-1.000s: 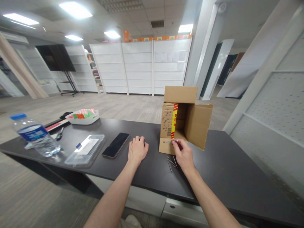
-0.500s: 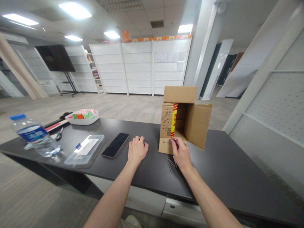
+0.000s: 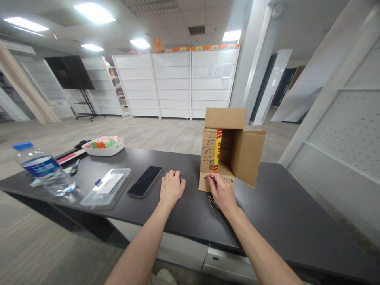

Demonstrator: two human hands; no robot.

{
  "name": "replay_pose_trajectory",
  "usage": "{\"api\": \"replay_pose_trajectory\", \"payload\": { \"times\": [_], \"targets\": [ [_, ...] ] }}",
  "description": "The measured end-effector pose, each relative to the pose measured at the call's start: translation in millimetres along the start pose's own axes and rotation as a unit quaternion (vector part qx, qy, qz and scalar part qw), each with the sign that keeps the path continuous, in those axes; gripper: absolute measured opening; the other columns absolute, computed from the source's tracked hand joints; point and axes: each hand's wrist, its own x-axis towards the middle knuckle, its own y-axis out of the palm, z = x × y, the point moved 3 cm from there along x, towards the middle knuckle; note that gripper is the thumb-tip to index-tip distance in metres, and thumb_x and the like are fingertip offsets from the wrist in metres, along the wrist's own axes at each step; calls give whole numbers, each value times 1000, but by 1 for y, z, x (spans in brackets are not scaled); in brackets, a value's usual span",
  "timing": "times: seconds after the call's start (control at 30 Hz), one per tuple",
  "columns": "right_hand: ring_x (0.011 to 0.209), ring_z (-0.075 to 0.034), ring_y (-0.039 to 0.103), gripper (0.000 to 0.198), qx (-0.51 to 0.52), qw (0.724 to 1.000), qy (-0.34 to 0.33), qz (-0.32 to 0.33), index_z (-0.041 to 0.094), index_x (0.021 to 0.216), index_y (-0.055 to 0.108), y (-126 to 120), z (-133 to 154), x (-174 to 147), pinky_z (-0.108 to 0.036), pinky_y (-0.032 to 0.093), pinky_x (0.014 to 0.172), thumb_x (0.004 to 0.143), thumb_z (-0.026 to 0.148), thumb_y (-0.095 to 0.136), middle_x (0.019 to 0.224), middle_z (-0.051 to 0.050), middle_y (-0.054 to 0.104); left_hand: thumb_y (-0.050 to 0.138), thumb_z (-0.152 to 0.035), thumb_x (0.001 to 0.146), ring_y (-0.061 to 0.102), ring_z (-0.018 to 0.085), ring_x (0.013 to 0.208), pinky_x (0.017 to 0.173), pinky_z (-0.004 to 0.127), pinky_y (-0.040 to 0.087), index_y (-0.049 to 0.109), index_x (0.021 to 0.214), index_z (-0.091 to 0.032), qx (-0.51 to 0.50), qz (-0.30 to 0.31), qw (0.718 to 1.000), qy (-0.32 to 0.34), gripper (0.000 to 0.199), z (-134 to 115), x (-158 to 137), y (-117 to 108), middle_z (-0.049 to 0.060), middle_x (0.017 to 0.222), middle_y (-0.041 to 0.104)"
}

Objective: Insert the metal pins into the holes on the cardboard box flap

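A cardboard box (image 3: 247, 154) stands with its opening towards me, flaps spread. Nail heads dot its left flap, and a row of small dark spots crosses the lower flap (image 3: 204, 185). My right hand (image 3: 222, 192) is closed in a pinch on a nail (image 3: 211, 176) at the lower flap; most of its shaft is hidden by my fingers. Several loose nails (image 3: 211, 206) lie on the table just below, partly behind that hand. To the left of the box, my left hand (image 3: 172, 187) rests on the table with curled fingers; what they hold, if anything, is hidden.
On the dark table (image 3: 267, 221), a phone (image 3: 145, 181) lies left of my left hand. Farther left are a clear plastic case (image 3: 107, 188), a water bottle (image 3: 44, 170) and a white basket (image 3: 102, 150) with colourful contents. A white partition (image 3: 341, 138) flanks the right side.
My right hand has moved slightly left along the lower flap, with the nail in its fingers, uncovering the flap's right part. The left hand and the box have stayed put.
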Motion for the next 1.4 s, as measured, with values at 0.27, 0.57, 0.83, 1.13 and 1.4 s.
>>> {"api": "replay_pose_trajectory", "payload": {
  "times": [0.27, 0.57, 0.83, 1.13, 1.4],
  "targets": [
    [90, -24, 65, 20, -9, 1000, -11, 1, 21, 102, 60, -1, 2, 1, -34, 47, 82, 102, 28, 41, 95, -9, 69, 45, -29, 93, 56, 25, 106, 92, 39, 40, 62, 112, -20, 1, 0, 1000, 0, 27, 0, 1, 1, 10, 111, 61],
    [85, -24, 65, 21, -49, 998, -28, -6, 21, 99, 61, -1, 1, 1, -33, 46, 76, 101, 28, 41, 91, -8, 69, 45, -29, 93, 56, 25, 107, 92, 37, 40, 62, 112, -20, 5, 2, 1000, -4, 27, 0, 1, 2, 10, 112, 62],
    [83, -23, 65, 23, -52, 998, -8, -15, 20, 98, 59, -2, 0, 1, -32, 46, 75, 102, 29, 39, 91, -9, 69, 45, -29, 93, 56, 25, 106, 91, 37, 40, 62, 110, -20, 10, -5, 1000, 0, 26, 0, 0, 1, 9, 111, 62],
    [82, -23, 65, 21, -60, 998, 4, -32, 20, 97, 58, -5, -3, 0, -33, 45, 76, 102, 31, 40, 89, -8, 69, 45, -29, 93, 56, 25, 106, 92, 39, 40, 62, 111, -19, 3, -2, 1000, -1, 27, 0, 0, 0, 10, 111, 61],
    [78, -22, 64, 22, -72, 996, 21, -46, 20, 98, 58, -8, -5, -2, -32, 45, 71, 101, 33, 40, 88, -7, 69, 45, -29, 93, 57, 25, 106, 91, 39, 41, 63, 110, -19, 0, -5, 1000, 0, 27, -1, 0, 0, 10, 111, 62]
  ]
}}
